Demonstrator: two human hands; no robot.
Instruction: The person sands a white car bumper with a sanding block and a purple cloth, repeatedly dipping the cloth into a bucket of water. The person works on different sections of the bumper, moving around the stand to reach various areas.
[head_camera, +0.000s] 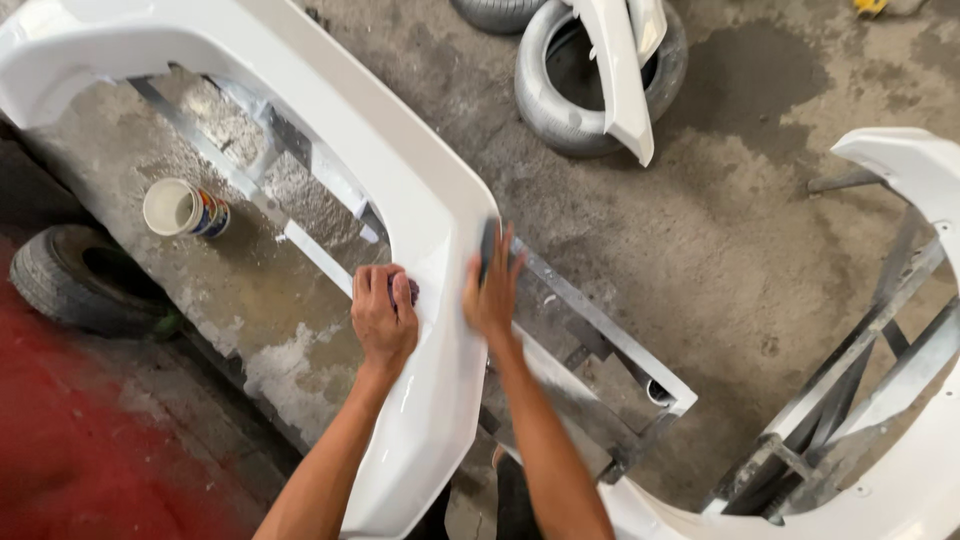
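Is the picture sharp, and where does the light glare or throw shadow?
Head view: mostly sharp; the right hand is slightly blurred, the left hand clearer. The white bumper shines with soft glare along its curve. Dim shadow lies on the floor and around the tyre at left.

A white bumper (300, 120) is laid across a metal stand (600, 340). It is pressed by the left hand (383, 318) and the right hand (492, 290). A can (185, 208) is seen at nine o'clock, a tyre (565, 100) at twelve.
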